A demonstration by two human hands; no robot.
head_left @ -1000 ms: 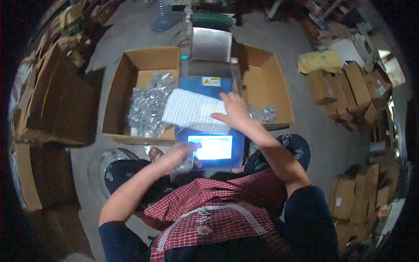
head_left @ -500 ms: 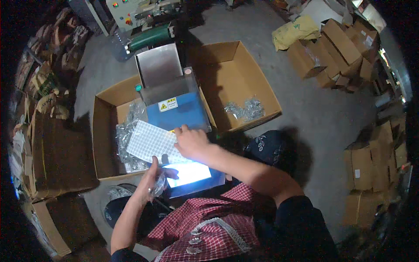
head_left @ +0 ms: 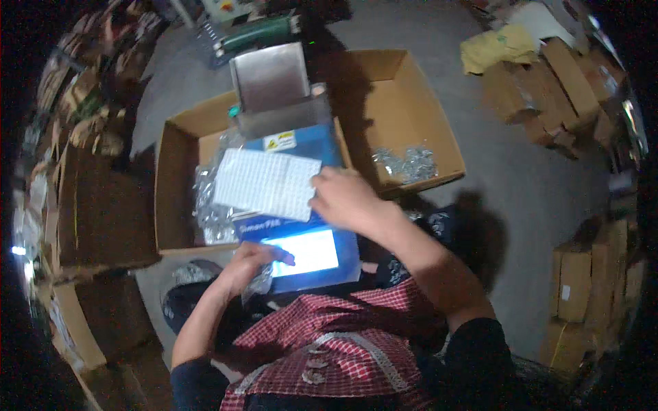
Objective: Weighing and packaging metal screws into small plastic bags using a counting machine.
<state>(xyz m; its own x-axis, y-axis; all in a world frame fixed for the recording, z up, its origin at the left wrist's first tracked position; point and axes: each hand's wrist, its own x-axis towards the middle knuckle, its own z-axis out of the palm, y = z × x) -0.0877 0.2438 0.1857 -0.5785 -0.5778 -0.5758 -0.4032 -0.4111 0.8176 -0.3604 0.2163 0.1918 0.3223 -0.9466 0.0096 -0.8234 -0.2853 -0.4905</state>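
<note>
My right hand (head_left: 348,200) pinches the right edge of a white sheet (head_left: 264,183) covered in rows of small round marks. The sheet lies slanted over the blue front of a machine (head_left: 317,144), above its brightly lit screen (head_left: 312,252). At the screen's left edge is my left hand (head_left: 248,267), its fingers closed and reaching over the glare. Crumpled clear plastic (head_left: 259,282) hangs beneath that hand and appears to be held in it; the fingertips are hard to make out against the light.
Left of the machine, a cardboard box (head_left: 164,198) holds clear plastic packets (head_left: 209,202). Another box (head_left: 444,130) at its right contains small shiny packets (head_left: 408,163). A metal chute (head_left: 271,75) and green roller (head_left: 260,34) stand beyond. Cartons (head_left: 103,205) line the left side.
My right hand has raised the white sheet and turned it more level, away from the screen. The left hand's thumb has come down toward its fingers. The whole view has shifted slightly.
</note>
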